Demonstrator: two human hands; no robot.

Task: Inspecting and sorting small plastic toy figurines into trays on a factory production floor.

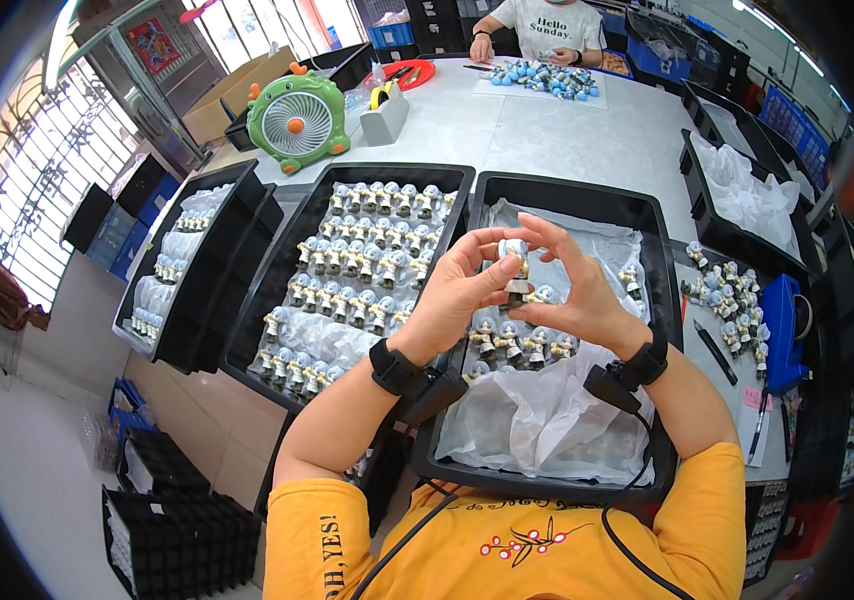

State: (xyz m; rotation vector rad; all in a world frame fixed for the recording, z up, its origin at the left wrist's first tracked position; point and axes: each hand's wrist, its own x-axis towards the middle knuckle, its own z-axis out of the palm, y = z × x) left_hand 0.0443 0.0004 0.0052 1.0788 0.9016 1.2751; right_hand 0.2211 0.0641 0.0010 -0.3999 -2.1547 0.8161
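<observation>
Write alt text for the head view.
Left hand and right hand hold one small figurine between them above a black tray lined with white plastic; another tray of figurines sits left.

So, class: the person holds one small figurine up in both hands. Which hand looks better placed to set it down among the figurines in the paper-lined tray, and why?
Probably the right hand: it hangs above the paper-lined tray, and the loose figurines lie just beneath it. The left hand sits nearer the tray's left wall. Both pinch the figurine.
</observation>
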